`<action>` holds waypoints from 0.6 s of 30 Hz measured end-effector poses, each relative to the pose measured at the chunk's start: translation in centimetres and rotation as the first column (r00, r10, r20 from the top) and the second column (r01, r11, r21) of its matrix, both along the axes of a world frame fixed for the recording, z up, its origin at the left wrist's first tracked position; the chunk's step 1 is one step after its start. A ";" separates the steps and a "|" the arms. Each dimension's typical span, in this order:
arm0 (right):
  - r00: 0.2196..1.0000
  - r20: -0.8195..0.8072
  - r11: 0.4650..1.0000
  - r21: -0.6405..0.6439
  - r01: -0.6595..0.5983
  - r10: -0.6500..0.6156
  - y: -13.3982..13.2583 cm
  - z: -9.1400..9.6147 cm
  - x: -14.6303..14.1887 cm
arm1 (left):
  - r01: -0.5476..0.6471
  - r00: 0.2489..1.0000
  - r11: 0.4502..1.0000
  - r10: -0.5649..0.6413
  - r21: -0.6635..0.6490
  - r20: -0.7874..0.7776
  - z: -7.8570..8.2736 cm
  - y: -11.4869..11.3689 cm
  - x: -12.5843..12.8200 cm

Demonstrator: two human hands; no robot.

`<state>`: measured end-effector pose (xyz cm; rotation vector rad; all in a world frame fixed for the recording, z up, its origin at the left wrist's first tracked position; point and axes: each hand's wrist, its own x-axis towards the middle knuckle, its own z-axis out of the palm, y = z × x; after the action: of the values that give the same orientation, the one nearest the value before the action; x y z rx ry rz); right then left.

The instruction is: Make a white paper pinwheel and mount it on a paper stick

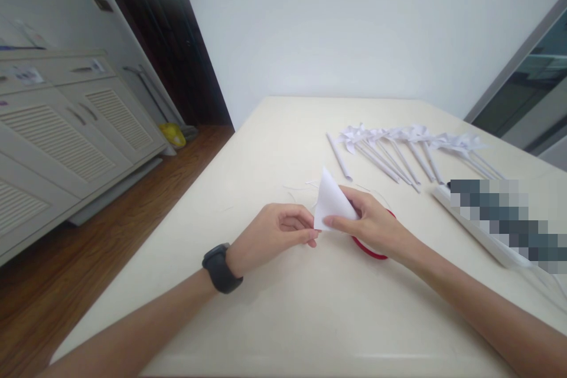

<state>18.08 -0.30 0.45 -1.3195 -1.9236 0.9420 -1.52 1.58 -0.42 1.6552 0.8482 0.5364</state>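
A folded white paper triangle is held just above the cream table. My right hand pinches its lower right side with thumb and fingers closed on it. The fingertips of my left hand are closed on the paper's lower left corner, and a black watch sits on that wrist. Under my right hand lies a red ring-shaped object, partly hidden.
Several white paper pinwheels on sticks lie in a row at the back right, with one bare white stick beside them. A long white object lies at the right. White cabinets and wooden floor are to the left.
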 end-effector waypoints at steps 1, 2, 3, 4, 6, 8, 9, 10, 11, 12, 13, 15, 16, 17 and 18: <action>1.000 0.002 1.000 -0.001 -0.004 0.004 0.0 0.0 0.0 | 0.000 1.000 1.000 0.000 -0.003 0.001 0.0 0.0 0.0; 1.000 0.001 1.000 -0.003 -0.006 0.006 0.0 0.0 0.0 | 0.001 1.000 1.000 -0.001 -0.005 -0.002 0.0 0.1 0.0; 1.000 0.000 1.000 -0.006 -0.008 0.008 0.0 0.0 0.0 | 0.002 1.000 1.000 -0.002 -0.006 -0.006 0.0 0.1 0.1; 1.000 -0.002 1.000 -0.008 -0.009 0.009 0.0 0.0 0.0 | 0.003 1.000 1.000 -0.003 -0.006 -0.010 0.0 0.1 0.1; 1.000 -0.006 1.000 -0.012 -0.012 0.012 0.0 0.0 0.0 | 0.002 1.000 1.000 -0.002 -0.002 -0.015 0.0 0.1 0.1; 1.000 -0.007 1.000 -0.014 -0.014 0.013 -0.1 0.0 0.0 | 0.001 1.000 1.000 -0.001 0.001 -0.017 0.0 0.2 0.1; 1.000 -0.007 1.000 -0.015 -0.013 0.013 -0.1 0.0 0.1 | 0.002 1.000 1.000 -0.002 0.000 -0.018 0.1 0.1 0.1; 1.000 -0.007 1.000 -0.015 -0.013 0.013 -0.1 0.0 0.1 | 0.004 1.000 1.000 -0.004 -0.004 -0.018 0.1 0.1 0.0; 1.000 -0.007 1.000 -0.016 -0.014 0.014 -0.1 0.0 0.1 | 0.007 1.000 1.000 -0.007 -0.010 -0.018 0.1 0.1 0.0; 1.000 -0.008 1.000 -0.017 -0.013 0.013 -0.1 0.0 0.1 | 0.008 1.000 1.000 -0.009 -0.015 -0.017 0.0 0.1 0.0; 1.000 -0.008 1.000 -0.017 -0.012 0.012 -0.1 0.0 0.1 | 0.009 1.000 1.000 -0.009 -0.019 -0.016 0.0 0.1 0.0; 1.000 -0.009 1.000 -0.018 -0.009 0.009 -0.1 0.1 0.1 | 0.007 1.000 1.000 -0.007 -0.026 -0.017 0.0 0.1 -0.1; 1.000 -0.009 1.000 -0.019 -0.009 0.009 -0.1 0.2 0.1 | 0.003 1.000 1.000 -0.004 -0.029 -0.019 0.0 0.2 -0.1; 1.000 -0.010 1.000 -0.021 -0.010 0.010 0.0 0.2 0.1 | 0.000 1.000 0.999 0.000 -0.034 -0.023 0.0 0.2 -0.1; 1.000 -0.012 1.000 -0.023 -0.013 0.013 0.0 0.2 0.1 | -0.003 1.000 0.999 0.002 -0.039 -0.027 0.0 0.2 -0.2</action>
<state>18.17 -0.33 0.69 -1.3133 -1.9198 0.9789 -1.68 1.78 -0.43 1.6295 0.8750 0.4977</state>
